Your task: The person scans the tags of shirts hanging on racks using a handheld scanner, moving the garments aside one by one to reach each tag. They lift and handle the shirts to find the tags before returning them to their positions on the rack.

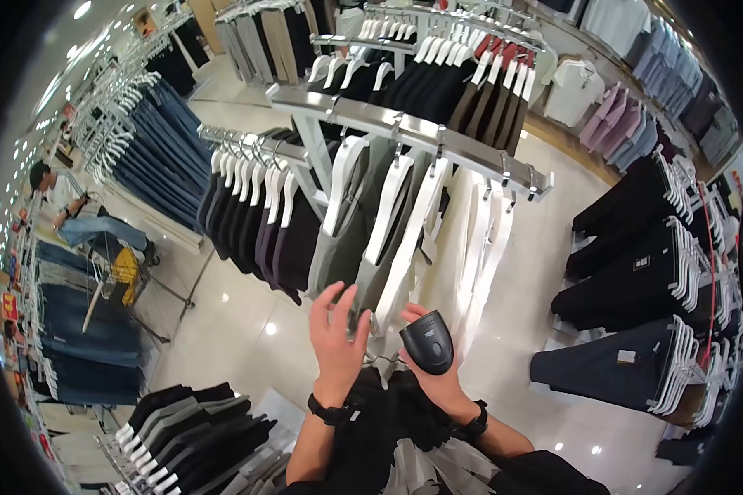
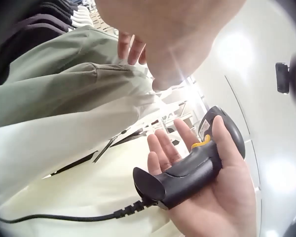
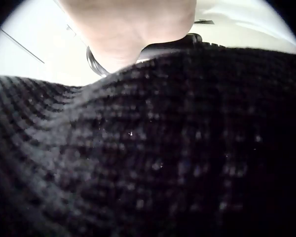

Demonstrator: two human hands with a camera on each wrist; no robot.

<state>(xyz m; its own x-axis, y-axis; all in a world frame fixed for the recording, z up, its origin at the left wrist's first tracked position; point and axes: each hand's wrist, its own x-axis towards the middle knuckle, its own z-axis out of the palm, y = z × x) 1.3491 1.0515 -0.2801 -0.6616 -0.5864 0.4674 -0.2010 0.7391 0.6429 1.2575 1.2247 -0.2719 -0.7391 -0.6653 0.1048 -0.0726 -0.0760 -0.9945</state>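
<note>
A black handheld barcode scanner point(image 1: 428, 342) with a yellow trigger lies across the palm of my right hand point(image 1: 440, 388). In the left wrist view, my right thumb point(image 2: 226, 140) hooks over the barcode scanner point(image 2: 197, 165), and the other fingers extend behind it. A cable point(image 2: 74, 216) runs from the scanner's handle. My left hand point(image 1: 338, 330) is raised with fingers spread and loosely bent, holding nothing. It is close to the grey-green trousers point(image 1: 343, 256) on white hangers point(image 1: 388, 210). Dark ribbed fabric point(image 3: 153, 148) hides most of the right wrist view.
Cream garments point(image 1: 462, 239) hang from the metal rail point(image 1: 404, 132) ahead. Dark clothes point(image 1: 256, 223) hang left of it, and black trousers point(image 1: 619, 272) on racks at the right. More dark garments point(image 1: 198, 429) hang at lower left. A seated person point(image 1: 66, 198) is beside a cart at far left.
</note>
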